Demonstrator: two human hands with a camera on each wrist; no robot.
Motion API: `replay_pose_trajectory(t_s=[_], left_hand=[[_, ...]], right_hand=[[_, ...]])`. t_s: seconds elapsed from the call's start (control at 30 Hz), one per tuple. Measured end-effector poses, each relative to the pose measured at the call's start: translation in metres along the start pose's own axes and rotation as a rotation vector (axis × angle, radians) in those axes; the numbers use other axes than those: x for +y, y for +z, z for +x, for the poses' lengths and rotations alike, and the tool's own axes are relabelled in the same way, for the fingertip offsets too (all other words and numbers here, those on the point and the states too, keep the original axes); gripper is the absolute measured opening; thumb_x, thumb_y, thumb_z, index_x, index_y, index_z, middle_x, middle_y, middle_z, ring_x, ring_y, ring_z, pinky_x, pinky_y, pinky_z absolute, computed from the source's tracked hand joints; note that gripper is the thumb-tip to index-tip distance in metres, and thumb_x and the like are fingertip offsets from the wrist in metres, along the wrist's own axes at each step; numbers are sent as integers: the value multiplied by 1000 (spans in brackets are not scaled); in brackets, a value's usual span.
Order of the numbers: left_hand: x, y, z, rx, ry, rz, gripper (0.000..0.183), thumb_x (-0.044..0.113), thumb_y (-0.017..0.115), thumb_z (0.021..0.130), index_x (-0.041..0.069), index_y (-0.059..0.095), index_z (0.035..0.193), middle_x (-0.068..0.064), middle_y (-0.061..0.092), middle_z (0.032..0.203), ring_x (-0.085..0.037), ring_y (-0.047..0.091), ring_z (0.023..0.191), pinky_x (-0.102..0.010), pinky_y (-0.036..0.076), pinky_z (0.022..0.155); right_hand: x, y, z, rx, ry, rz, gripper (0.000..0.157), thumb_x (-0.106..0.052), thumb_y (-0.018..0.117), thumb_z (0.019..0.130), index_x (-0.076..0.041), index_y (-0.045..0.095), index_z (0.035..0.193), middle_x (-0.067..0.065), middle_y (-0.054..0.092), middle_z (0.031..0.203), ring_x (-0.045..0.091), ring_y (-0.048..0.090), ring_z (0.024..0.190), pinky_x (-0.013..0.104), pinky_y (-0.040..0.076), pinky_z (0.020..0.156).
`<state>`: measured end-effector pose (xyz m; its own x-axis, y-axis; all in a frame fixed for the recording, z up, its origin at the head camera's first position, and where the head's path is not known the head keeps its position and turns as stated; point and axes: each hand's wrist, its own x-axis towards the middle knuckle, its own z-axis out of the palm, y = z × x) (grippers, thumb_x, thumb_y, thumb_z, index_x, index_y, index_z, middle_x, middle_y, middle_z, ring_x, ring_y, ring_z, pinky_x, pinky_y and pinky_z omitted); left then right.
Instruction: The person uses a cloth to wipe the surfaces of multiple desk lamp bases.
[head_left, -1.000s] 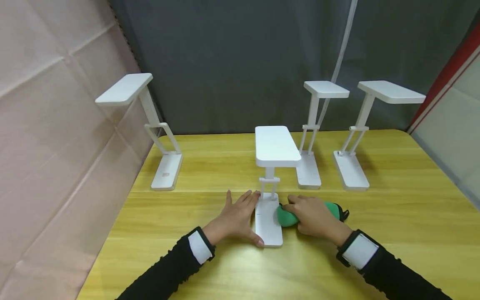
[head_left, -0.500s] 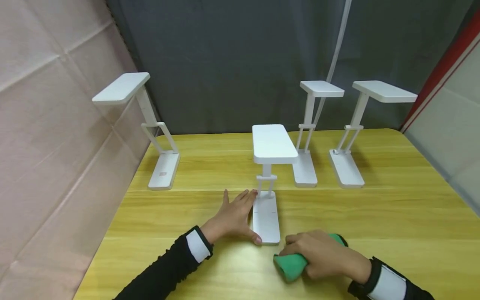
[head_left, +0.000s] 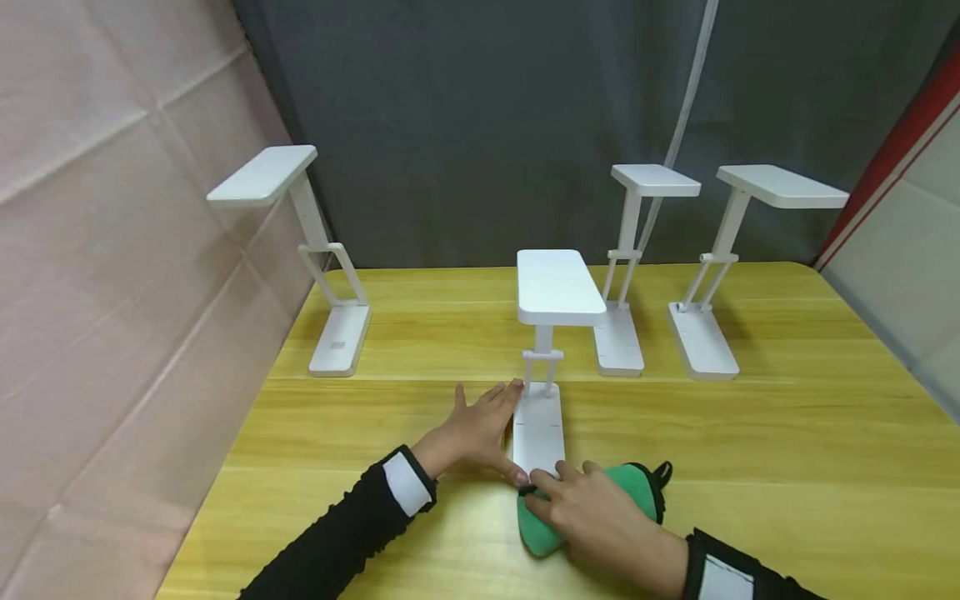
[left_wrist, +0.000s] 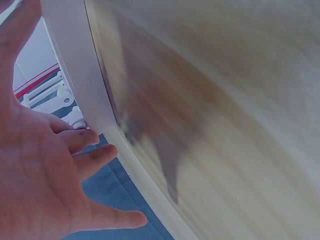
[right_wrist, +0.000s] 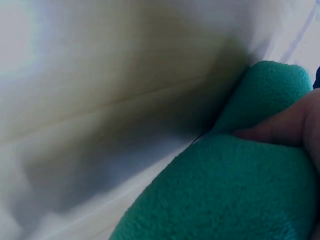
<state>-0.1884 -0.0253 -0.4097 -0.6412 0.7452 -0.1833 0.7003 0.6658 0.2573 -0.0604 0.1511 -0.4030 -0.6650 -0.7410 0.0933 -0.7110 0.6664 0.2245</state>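
A white folding desk lamp (head_left: 538, 425) stands upright near the middle of the table in the head view. My left hand (head_left: 480, 433) lies along the left side of its base, fingers straight and spread, thumb at the front corner. In the left wrist view, the fingertips (left_wrist: 97, 154) reach the base's side edge. A folded green fleecy cloth (head_left: 538, 535) with black edging and a loop is held in my right hand (head_left: 600, 518), right at the base's front edge. In the right wrist view, my thumb presses into the cloth (right_wrist: 215, 192); the other fingers are mostly hidden there.
Three more white desk lamps stand unfolded toward the back: one lamp (head_left: 341, 337) at left, another lamp (head_left: 619, 342) behind the middle one, and a third lamp (head_left: 702, 342) at right. The wooden table (head_left: 810, 433) meets a dark curtain (head_left: 465, 133) behind.
My right hand has brought the cloth from the right side of the lamp's base toward me, then left to its front edge. My left hand stays at the base.
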Motion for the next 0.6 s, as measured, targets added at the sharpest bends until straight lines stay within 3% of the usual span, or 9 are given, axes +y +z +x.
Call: replay_pose_trajectory(t_s=[0.17,0.3,0.43,0.6], left_hand=[[-1,1,1,7,-6,-25,134,69,76,58,5,8,153,-8,12,158,-25,16,143,-74,3,100],[-1,1,0,5,-8,-21,134,70,76,58,6,8,153,-7,12,159,-25,16,144,-74,2,100],[0,0,0,13,-7,-17,133,69,76,58,5,8,153,-7,13,158,-25,17,143,-74,3,100],[1,0,-1,23,-5,5,130,65,78,62,4,9,153,-6,15,158,-27,18,143,-75,4,100]], right_hand=[[15,-2,-21,-21,76,23,36,-9,77,65,-17,74,100,2,62,103,20,57,76,36,47,50],[25,-8,-32,-28,69,31,44,-9,79,59,-18,74,102,2,61,104,18,55,72,31,44,47],[16,-10,-20,33,-1,40,51,-16,81,58,-17,71,109,3,60,105,18,57,74,31,46,49],[-4,5,5,113,-35,-19,40,-19,76,70,-18,69,109,1,57,116,20,58,73,34,48,50]])
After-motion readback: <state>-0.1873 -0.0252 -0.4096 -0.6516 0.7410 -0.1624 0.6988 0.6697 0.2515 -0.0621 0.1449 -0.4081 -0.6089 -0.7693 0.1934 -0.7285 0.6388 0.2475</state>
